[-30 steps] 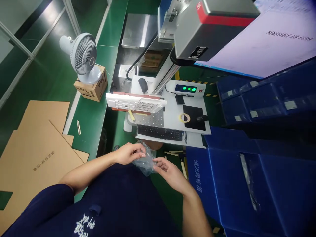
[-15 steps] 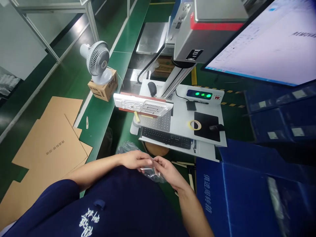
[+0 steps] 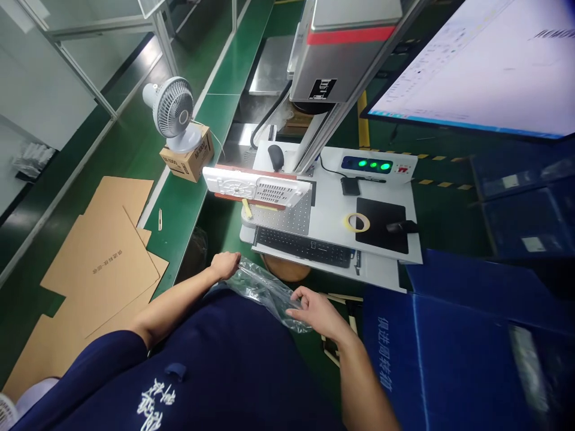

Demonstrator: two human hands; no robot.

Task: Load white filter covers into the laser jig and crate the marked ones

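A clear plastic bag stretches between my hands in front of my body. My left hand is closed in a fist on its left end. At the other end is my right hand, thumb and fingers apart and curved beside the film; whether a fingertip touches it I cannot tell. Beyond the hands, a white plastic panel with slots stands tilted over the perforated plate of the machine, with a reddish-brown edge showing behind it.
A keyboard sits on a pull-out shelf. A tape roll lies by the black mouse pad. Left are a green bench with a fan on a carton and flat cardboard. Blue boxes stand right; a monitor hangs above.
My hands have moved apart. The left has gone left and up with the bag's end, the right slightly right, and the crumpled bag is now drawn out long. My view has shifted a little.
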